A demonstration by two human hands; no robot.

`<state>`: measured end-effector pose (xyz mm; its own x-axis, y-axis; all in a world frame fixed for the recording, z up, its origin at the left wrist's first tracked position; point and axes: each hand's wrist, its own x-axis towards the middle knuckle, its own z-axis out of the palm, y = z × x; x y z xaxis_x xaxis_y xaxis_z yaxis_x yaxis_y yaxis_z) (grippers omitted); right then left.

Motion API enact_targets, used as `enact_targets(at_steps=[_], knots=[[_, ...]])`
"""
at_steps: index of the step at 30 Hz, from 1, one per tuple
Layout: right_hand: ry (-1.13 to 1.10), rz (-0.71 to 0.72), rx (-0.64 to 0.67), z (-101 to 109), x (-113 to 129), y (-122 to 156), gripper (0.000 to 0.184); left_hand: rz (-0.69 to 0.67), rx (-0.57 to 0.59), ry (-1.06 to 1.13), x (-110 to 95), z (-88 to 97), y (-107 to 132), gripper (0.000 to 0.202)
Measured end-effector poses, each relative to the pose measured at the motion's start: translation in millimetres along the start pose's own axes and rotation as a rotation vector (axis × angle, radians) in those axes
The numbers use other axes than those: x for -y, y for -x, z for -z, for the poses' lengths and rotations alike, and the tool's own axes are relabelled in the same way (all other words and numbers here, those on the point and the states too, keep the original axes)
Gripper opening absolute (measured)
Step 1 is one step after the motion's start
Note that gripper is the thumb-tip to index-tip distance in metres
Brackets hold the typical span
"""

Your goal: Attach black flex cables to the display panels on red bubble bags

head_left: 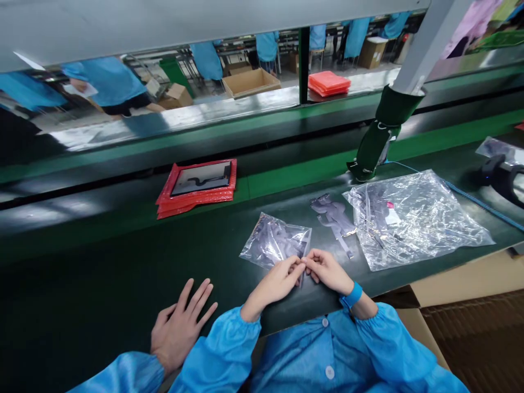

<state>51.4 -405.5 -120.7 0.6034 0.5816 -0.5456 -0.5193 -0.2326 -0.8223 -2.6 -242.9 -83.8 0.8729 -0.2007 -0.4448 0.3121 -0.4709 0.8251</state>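
Observation:
A small clear plastic bag [278, 240] with grey flat flex cables inside lies on the dark green bench in front of me. My left hand [278, 281] pinches its near right edge, with thumb and fingertips together. Right beside it, my right hand [329, 270] is closed on the same edge, and the fingertips of both hands meet. Loose grey flex cables [333, 215] lie just beyond my right hand. Farther right is a large clear plastic bag [426, 218], holding more grey flex cables and a white label with a pink spot.
A co-worker's open hand [180, 327] rests flat on the bench at left. Behind it, a screen panel [200, 177] lies on stacked red bubble bags [176, 207]. A grey post [429, 49] stands at the back. Cardboard [470, 278] lies below the bench's right edge.

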Motion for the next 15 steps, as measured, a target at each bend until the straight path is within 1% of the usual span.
enact_targets(at_steps=[2, 4, 7, 10, 13, 15], knots=[[-0.009, 0.004, 0.004, 0, 4, -1, 0.073, 0.017, 0.007, 0.082, 0, 2.7, -2, 0.035], [0.006, 0.024, 0.017, 0, 7, -1, 0.073, 0.029, 0.001, 0.128, 1, 7.3, 3, 0.032], [0.029, 0.062, 0.036, 1, 10, -2, 0.071, 0.027, 0.002, 0.155, 1, 9.5, 6, 0.027], [0.019, 0.073, 0.041, 2, 11, -3, 0.070, 0.021, 0.006, 0.166, 0, 8.6, 1, 0.031], [0.019, 0.078, 0.043, 4, 10, -3, 0.067, 0.018, -0.012, 0.132, -1, 9.1, -4, 0.036], [0.037, 0.067, 0.023, 4, 9, -4, 0.064, 0.030, -0.086, 0.039, -4, 9.3, -6, 0.035]])
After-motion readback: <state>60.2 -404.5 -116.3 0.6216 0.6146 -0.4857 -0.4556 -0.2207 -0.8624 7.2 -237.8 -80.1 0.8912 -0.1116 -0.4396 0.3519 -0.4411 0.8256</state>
